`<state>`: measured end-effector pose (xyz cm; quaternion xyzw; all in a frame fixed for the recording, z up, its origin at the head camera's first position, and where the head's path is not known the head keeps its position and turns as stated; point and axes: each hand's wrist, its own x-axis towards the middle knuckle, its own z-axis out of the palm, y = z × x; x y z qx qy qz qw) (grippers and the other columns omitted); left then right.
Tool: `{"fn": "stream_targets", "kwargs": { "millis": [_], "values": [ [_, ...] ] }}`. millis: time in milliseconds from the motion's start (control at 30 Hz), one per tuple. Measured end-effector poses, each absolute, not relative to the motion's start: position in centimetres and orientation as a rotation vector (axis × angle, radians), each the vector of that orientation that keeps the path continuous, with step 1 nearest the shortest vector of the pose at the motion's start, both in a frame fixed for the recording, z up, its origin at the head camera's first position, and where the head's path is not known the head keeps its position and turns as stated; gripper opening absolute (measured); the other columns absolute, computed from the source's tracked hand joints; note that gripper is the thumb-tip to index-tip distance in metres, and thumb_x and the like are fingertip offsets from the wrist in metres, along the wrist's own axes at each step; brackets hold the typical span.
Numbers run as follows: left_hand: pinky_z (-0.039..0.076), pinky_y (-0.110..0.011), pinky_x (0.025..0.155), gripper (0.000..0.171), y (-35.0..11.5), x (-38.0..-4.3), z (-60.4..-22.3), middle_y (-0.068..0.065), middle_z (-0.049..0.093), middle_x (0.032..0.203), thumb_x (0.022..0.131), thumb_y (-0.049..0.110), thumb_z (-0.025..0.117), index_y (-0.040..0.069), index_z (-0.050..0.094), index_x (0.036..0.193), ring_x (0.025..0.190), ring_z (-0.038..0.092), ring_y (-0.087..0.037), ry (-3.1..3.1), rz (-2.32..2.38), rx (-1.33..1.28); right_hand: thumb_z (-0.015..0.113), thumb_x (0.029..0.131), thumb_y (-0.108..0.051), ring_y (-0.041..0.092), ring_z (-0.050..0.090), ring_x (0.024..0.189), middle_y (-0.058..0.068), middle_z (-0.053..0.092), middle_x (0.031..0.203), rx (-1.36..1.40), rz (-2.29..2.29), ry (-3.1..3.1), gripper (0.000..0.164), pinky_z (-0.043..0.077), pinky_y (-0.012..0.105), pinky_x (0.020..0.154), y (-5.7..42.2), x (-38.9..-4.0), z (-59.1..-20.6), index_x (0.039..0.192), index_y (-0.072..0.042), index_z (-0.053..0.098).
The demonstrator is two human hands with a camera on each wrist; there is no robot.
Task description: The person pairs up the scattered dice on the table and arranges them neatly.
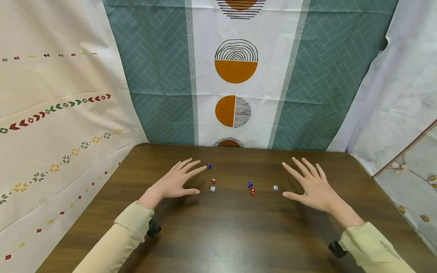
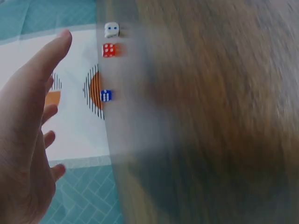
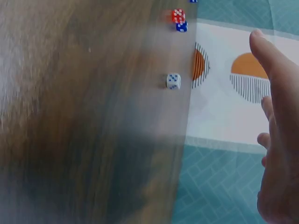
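Observation:
Both hands hover above a brown wooden table with fingers spread and nothing held. My left hand (image 1: pixel 175 182) is at the left, its index fingertip close by a blue die (image 1: pixel 209 166) in the head view. Right of its thumb lie a red die (image 1: pixel 213 181) and a white die (image 1: pixel 213 189), one just in front of the other. At the right my right hand (image 1: pixel 314 187) has its thumb pointing toward a second white die (image 1: pixel 275 188). Between the hands, a second blue die (image 1: pixel 250 185) sits right by a second red die (image 1: pixel 252 192).
The wooden table (image 1: pixel 218 231) reaches back to a hanging teal and white cloth (image 1: pixel 160 76) with orange half-circles. A cream patterned cloth (image 1: pixel 68 125) hangs at the left, a pale floral one (image 1: pixel 392 125) at the right. Dark wrist cameras (image 1: pixel 153 229) sit under both sleeves.

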<state>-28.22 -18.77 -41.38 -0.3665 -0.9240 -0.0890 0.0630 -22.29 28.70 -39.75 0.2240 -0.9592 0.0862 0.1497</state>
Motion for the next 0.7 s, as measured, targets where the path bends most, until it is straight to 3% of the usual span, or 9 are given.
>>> {"fn": "stream_targets", "kwargs": {
  "millis": [233, 700],
  "values": [
    [0.038, -0.058, 0.108, 0.074, -17.4, -28.3, -42.0, -0.006, 0.040, 0.154, 0.092, 0.051, 0.063, 0.032, 0.031, 0.155, 0.140, 0.039, -0.031, -2.788, -0.336, -1.165, 0.068, 0.084, -0.060, 0.044, 0.020, 0.148, 0.012, 0.023, 0.163, 0.695, 0.266, -2.747, 0.089, 0.012, 0.072, 0.110, 27.3, -22.4, -40.1, 0.156, -0.030, 0.027],
    [0.047, -0.042, 0.099, 0.051, -15.4, -28.2, -43.3, 0.000, 0.054, 0.132, 0.094, 0.039, 0.066, 0.021, 0.052, 0.140, 0.118, 0.048, -0.018, -2.881, -0.509, -1.180, 0.069, 0.083, -0.060, 0.039, 0.019, 0.150, 0.008, 0.022, 0.165, 0.756, 0.311, -2.770, 0.089, 0.012, 0.069, 0.113, 24.8, -22.1, -41.3, 0.156, -0.033, 0.026]
  ]
}}
